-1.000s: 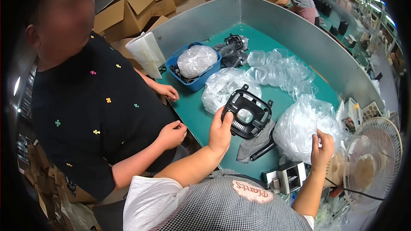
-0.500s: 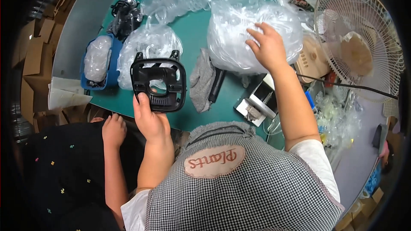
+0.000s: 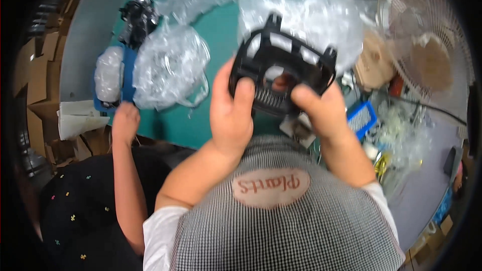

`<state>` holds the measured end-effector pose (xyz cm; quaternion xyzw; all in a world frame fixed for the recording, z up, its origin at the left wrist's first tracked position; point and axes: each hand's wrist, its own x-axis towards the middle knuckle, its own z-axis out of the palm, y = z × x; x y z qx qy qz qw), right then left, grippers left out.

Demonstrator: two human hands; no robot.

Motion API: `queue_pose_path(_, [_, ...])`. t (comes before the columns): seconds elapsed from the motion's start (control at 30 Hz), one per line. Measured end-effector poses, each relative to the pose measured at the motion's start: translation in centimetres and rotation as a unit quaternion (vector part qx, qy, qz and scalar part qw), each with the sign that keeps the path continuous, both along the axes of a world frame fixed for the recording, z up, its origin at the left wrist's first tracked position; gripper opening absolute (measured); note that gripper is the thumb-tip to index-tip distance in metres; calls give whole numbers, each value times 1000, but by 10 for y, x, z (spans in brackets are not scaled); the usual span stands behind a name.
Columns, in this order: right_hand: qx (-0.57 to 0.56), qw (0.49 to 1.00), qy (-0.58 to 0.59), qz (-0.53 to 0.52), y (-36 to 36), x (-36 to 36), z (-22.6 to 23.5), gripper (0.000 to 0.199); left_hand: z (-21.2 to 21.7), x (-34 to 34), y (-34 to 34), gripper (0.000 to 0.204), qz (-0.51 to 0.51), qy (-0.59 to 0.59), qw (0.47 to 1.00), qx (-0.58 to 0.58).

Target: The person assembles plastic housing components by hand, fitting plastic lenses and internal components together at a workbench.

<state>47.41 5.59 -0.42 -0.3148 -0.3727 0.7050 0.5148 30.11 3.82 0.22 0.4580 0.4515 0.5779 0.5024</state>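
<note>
"Fingers (image 3: 244, 90): what do they hold?"

"Left hand (image 3: 228, 118) and right hand (image 3: 329, 113) grip the black plastic frame (image 3: 301, 73) at opposite sides, thumbs on its face, over the worktop (image 3: 221, 22)."

"Recommended handling?"

"Even, light pressure is probably best, thumbs clear of the slotted grille (image 3: 268, 98)."

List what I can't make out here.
In the head view:
Most fingers of the left hand and right hand: behind the black plastic frame.
Inside of the blue bin: mostly under a whitish plastic bag.
Far side of the green tabletop: cut off by the upper picture edge.
Blades of the fan: too blurred.
</note>
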Motion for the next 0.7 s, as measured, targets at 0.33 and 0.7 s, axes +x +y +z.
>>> queue_pose_path(0.33, [100, 976, 70, -182, -8, 99, -17, 54, -21, 1, 18, 40, -61, 25, 998, -17])
queue_pose_path(0.7, [131, 988, 21, -81, -19, 123, -26, 48, -63, -80, 0, 17, 133, 377, 914, 76])
